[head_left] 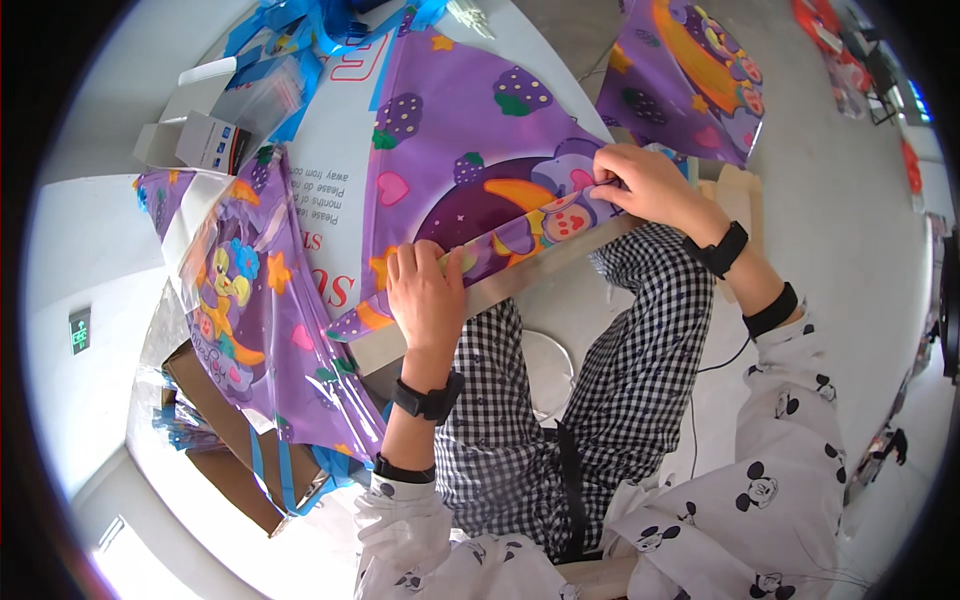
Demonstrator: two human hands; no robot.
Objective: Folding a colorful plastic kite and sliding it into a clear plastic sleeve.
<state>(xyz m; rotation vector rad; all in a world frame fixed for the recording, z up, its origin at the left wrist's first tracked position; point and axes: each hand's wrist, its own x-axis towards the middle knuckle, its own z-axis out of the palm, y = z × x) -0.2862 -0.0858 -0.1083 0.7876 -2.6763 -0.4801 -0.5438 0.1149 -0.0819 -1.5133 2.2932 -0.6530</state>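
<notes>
A thin, glossy purple sheet printed with berries, stars and a moon lies across the white table in front of me. Its near edge is turned up into a narrow folded strip. My left hand pinches that strip near its left end, thumb against fingers. Farther along, toward the right end, my right hand grips the same folded edge between thumb and curled fingers. The strip stretches fairly straight between both hands, above my lap.
A similar purple sheet hangs over the table's left side, above a brown cardboard box. Another printed sheet is at the far right. Open white boxes, blue strips and thin white sticks sit toward the back.
</notes>
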